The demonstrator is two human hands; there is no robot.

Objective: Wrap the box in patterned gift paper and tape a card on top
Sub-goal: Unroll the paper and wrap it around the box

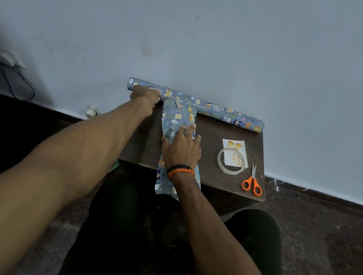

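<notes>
Two hands: both on the paper; left hand (145, 97) curls round the roll (213, 108) near its left end, at the far edge of the worktop (212, 174).
Right hand: right hand (182, 147) lies flat, fingers straight, pressing on the strip (176, 118).
Strip: a narrow length of patterned paper runs from the roll toward the near edge and hangs over it, under the right wrist.
Box: not seen anywhere; it may be out of view, I cannot tell.
Card: card (233, 151) lies right of the strip, partly under the tape (232, 162) ring, nothing fixed yet.
Scissors: scissors (252, 181) lie near the right near corner, apart from the tape.
Progress: early, by my judgement; paper is only being drawn out or sized, no wrapping begun.
Left to do: cut a sheet, wrap the box, tape the seams, tape the card on top.
Hard to make out: whether the strip is joined to the roll or a loose piece; the left hand covers that spot.
Cut off: the strip's hanging end fades into dark clothing below the worktop.
Card print: gold lettering, too small to read surely.
</notes>
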